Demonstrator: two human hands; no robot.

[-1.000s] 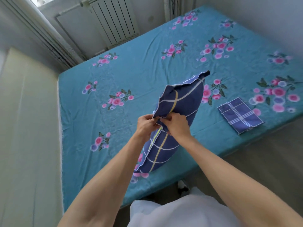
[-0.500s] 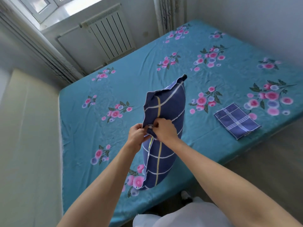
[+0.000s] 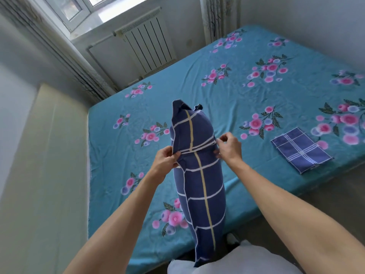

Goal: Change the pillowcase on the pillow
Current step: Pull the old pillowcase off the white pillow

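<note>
A pillow in a dark blue checked pillowcase (image 3: 199, 186) stands upright on end over the near edge of the bed. My left hand (image 3: 165, 159) pinches the case's left edge about a third of the way down. On the other side, at the same height, my right hand (image 3: 229, 146) pinches the right edge. A fold of the case runs across between the two hands. A second, folded blue checked pillowcase (image 3: 300, 152) lies flat on the bed to the right.
The bed (image 3: 237, 91) has a teal sheet with pink flowers. A cream mattress or pad (image 3: 39, 175) runs along its left side. A white radiator (image 3: 148, 44) and a window are behind the bed's far left, a wall on the right.
The pillow has turned from tilted to upright. My hands, which were together at the middle of the case, have spread apart to its left and right edges.
</note>
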